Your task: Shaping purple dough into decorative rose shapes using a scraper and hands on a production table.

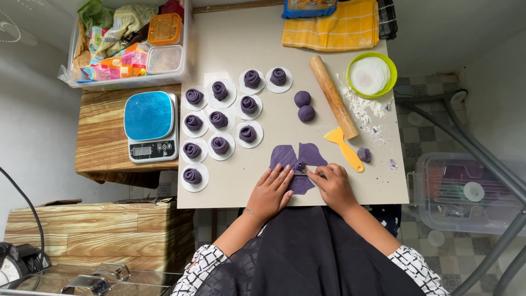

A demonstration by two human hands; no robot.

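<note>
At the left of the frame we see a kitchen scale (150, 125) parked off the board. Beside it, eleven finished purple dough roses (219, 119) sit on white paper rounds, lined up out of the way. At lower centre our left hand (271, 190) lies flat, fingers together, pinning the purple dough sheet (298, 161). It lies spread in overlapping petals with a small rolled bud at the middle. Our right hand (332, 183) pinches its edge. Further right lie two dough balls (304, 106), a rolling pin (333, 96), a yellow scraper (344, 148) and a green bowl (371, 75), all within reach.
</note>
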